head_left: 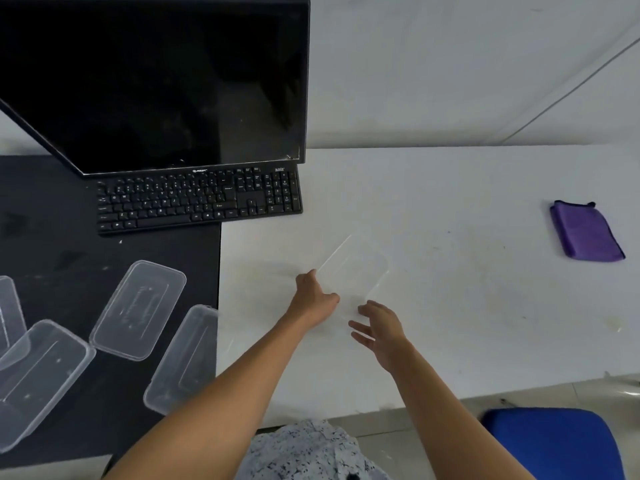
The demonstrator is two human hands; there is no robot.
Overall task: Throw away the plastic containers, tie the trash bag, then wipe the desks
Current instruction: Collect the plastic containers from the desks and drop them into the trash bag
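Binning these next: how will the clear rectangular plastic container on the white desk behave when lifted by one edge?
Probably very light: the clear rectangular plastic container looks thin-walled and empty. It may flex where the left hand grips its edge. Low and flat, it seems unlikely to roll, though it might slide on the smooth white desk.

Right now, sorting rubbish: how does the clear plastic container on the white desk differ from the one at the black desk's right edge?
The left hand grips the white-desk container; the black-desk container lies untouched. The white-desk container barely shows against white; the black-desk container stands out on black. Both are clear, rectangular plastic.
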